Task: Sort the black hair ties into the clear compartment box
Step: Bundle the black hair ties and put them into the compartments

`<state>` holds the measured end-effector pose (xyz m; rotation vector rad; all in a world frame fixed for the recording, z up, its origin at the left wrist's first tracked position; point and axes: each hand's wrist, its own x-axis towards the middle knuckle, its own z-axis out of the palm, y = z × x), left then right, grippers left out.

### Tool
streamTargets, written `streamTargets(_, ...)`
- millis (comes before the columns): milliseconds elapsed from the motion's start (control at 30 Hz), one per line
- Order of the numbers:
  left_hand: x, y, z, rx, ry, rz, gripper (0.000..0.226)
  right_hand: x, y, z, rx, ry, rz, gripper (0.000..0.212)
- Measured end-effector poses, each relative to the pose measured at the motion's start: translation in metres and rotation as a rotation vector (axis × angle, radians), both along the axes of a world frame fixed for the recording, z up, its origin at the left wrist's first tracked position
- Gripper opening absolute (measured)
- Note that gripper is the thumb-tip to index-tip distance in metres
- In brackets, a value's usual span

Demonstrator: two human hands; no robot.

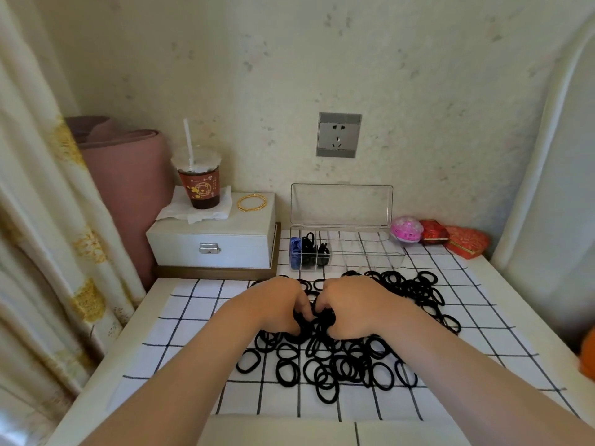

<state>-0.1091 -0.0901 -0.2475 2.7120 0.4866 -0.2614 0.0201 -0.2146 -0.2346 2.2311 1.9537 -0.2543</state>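
Checked tabletop (125,349), mid-frame: left hand (277,304), right hand (351,307), fingers (302,302) gripping bunched black hair ties (338,358); best untangled before reaching clear compartment box (370,249), upper centre.

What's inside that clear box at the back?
The clear box holds a blue item at its left end, then black hair ties beside it. What lies beneath those ties is covered.

The left arm (180,375) and the right arm (467,375) are bare from edge to wrist. The left hand (280,304) and right hand (351,307) are bare too.
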Motion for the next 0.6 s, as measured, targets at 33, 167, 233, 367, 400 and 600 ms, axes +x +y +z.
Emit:
streamTargets(33, 0.001, 0.000, 0.001, 0.011, 0.012, -0.002, 0.038, 0.000, 0.001, 0.000, 0.009, -0.016, -0.007, 0.036)
streamTargets(167, 0.002, 0.000, -0.001, 0.065, 0.050, -0.001, 0.036, -0.001, 0.003, -0.006, 0.027, -0.049, -0.072, 0.026)
streamTargets(233, 0.002, 0.000, -0.004, 0.082, 0.025, 0.026, 0.024, 0.001, 0.004, -0.008, 0.040, -0.028, -0.085, 0.022)
streamTargets(367, 0.003, 0.000, -0.003, 0.004, -0.085, 0.115, 0.015, 0.007, 0.003, 0.000, 0.109, 0.064, -0.084, 0.009)
streamTargets(400, 0.002, 0.001, 0.000, -0.024, -0.124, 0.144, 0.014, 0.010, 0.002, 0.001, 0.151, 0.119, -0.113, 0.016)
streamTargets(600, 0.000, 0.012, 0.009, -0.239, -0.280, 0.346, 0.014, 0.030, -0.001, 0.006, 0.287, 0.537, -0.319, 0.011)
